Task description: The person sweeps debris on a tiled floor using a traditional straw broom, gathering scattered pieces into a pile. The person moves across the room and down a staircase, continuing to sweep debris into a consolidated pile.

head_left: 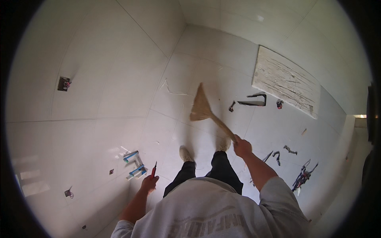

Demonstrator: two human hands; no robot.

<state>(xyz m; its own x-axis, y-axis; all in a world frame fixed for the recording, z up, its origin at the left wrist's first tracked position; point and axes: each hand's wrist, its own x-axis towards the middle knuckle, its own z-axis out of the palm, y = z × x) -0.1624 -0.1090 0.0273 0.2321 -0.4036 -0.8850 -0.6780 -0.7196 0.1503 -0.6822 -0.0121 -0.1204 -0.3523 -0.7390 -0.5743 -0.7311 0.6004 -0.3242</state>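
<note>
My right hand (242,146) is closed round the handle of a straw broom (201,106). The broom slants up and to the left, its fanned tan bristles spread over the light floor ahead of my shoes. Low on the left, my left hand (150,183) grips a slim red-handled screwdriver (153,172) with its thin dark tip pointing up. Just past that hand are blue-and-white pieces (137,171), too small to make out exactly.
A scored white board (285,81) lies at the far right. Near it are a black angled tool (254,101) and small dark items. A heap of dark tools (302,178) lies on the right. Wires poke from a wall box (64,83) on the left.
</note>
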